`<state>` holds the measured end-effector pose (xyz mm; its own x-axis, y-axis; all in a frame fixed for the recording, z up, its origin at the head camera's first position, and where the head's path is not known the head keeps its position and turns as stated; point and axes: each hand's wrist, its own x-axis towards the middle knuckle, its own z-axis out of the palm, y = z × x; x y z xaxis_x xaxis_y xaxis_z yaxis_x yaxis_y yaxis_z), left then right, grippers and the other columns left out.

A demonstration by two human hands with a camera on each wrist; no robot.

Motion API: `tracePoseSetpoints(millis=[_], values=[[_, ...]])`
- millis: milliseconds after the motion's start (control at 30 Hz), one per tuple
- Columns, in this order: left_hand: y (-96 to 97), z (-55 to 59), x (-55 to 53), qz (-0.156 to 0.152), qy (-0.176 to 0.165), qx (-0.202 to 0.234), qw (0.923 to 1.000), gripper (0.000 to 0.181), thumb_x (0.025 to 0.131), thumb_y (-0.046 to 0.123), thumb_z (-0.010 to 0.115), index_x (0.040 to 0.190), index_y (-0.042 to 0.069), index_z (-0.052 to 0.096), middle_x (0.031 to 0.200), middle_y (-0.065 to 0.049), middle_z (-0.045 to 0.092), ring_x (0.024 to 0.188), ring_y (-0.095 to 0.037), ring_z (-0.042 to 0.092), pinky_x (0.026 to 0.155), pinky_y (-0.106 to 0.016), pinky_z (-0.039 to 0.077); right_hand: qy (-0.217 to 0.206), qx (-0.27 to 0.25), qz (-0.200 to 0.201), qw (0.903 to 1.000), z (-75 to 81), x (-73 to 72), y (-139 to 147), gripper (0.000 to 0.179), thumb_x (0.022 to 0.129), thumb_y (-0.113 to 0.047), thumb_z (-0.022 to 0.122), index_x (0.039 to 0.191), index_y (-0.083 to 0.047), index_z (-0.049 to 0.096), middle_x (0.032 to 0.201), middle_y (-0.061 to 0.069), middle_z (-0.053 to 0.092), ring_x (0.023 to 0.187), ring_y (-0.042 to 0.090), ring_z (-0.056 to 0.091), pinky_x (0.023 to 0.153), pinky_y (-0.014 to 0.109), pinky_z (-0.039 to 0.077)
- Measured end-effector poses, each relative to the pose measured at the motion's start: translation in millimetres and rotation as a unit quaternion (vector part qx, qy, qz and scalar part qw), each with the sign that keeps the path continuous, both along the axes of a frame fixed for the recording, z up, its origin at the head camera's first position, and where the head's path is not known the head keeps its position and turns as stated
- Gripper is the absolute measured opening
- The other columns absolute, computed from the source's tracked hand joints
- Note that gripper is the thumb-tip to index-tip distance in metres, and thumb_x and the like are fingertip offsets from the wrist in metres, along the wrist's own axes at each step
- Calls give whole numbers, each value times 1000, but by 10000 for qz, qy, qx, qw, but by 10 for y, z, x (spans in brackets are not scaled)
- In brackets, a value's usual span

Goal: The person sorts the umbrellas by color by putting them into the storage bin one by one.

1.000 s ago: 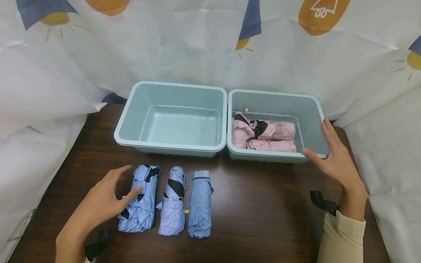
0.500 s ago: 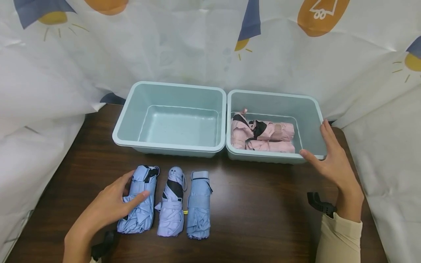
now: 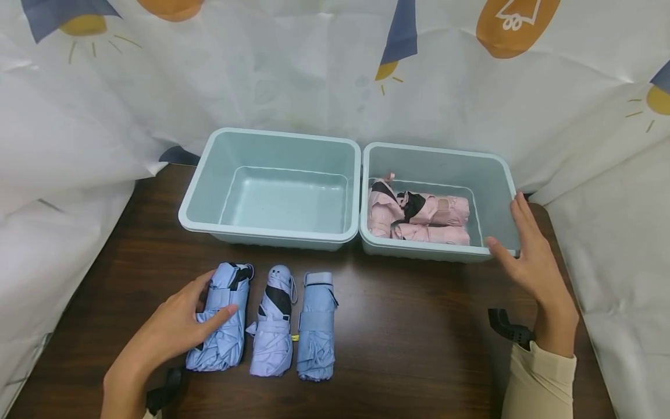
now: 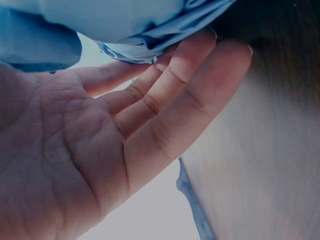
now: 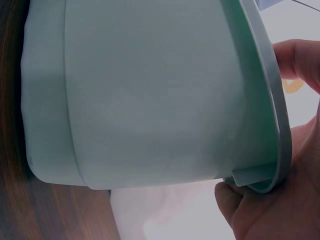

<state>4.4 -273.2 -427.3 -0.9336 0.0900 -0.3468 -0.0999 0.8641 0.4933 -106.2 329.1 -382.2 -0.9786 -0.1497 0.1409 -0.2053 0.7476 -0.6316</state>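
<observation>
My left hand (image 3: 175, 326) lies around the leftmost folded blue umbrella (image 3: 227, 343), thumb over its right side and fingers along its left side. In the left wrist view, the fingers (image 4: 170, 125) lie against the blue cloth (image 4: 120, 25). Two more folded blue umbrellas lie to the right: one with a rounded face-like handle (image 3: 272, 349), the other with a flat handle end (image 3: 316, 343). My right hand (image 3: 539, 267) rests on the front right corner of the right bin (image 3: 434, 251), thumb and fingers spread along its rim, as the right wrist view shows.
The right bin contains several folded pink umbrellas (image 3: 434, 233). Beside it stands a matching pale blue-green left bin (image 3: 267, 233), with nothing inside. Both are on a dark wooden table (image 3: 408, 337), and a white printed cloth (image 3: 293, 75) hangs behind and at the sides.
My left hand has moved right and come down around the leftmost blue umbrella, then stayed there. The right hand stays at the bin's corner, its thumb shifting slightly.
</observation>
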Motion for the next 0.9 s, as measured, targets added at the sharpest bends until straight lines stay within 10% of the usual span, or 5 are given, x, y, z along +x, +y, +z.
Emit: tracePoseSetpoints(millis=[367, 667, 900], values=[[140, -10, 51, 116, -154, -131, 9997, 120, 91, 68, 69, 166, -6, 12, 165, -42, 28, 144, -66, 39, 105, -81, 40, 202, -39, -53, 9998, -48, -16, -8, 85, 101, -27, 63, 170, -10, 16, 181, 8, 7, 166, 43, 12, 127, 76, 11], [304, 25, 42, 752, -584, -703, 9930, 117, 92, 72, 65, 153, -20, 27, 150, -49, 41, 128, -64, 56, 97, -73, 53, 165, -30, -76, 9998, -27, 11, -21, 85, 101, -28, 62, 170, -11, 15, 181, 5, 6, 166, 43, 12, 125, 78, 13], [378, 17, 81, 651, -442, -923, 9926, 122, 91, 78, 59, 152, -23, 27, 150, -50, 40, 128, -65, 53, 97, -77, 51, 167, -7, -71, 9998, -26, 14, -22, 86, 101, -30, 62, 171, -14, 15, 181, 4, 6, 165, 46, 13, 122, 82, 14]])
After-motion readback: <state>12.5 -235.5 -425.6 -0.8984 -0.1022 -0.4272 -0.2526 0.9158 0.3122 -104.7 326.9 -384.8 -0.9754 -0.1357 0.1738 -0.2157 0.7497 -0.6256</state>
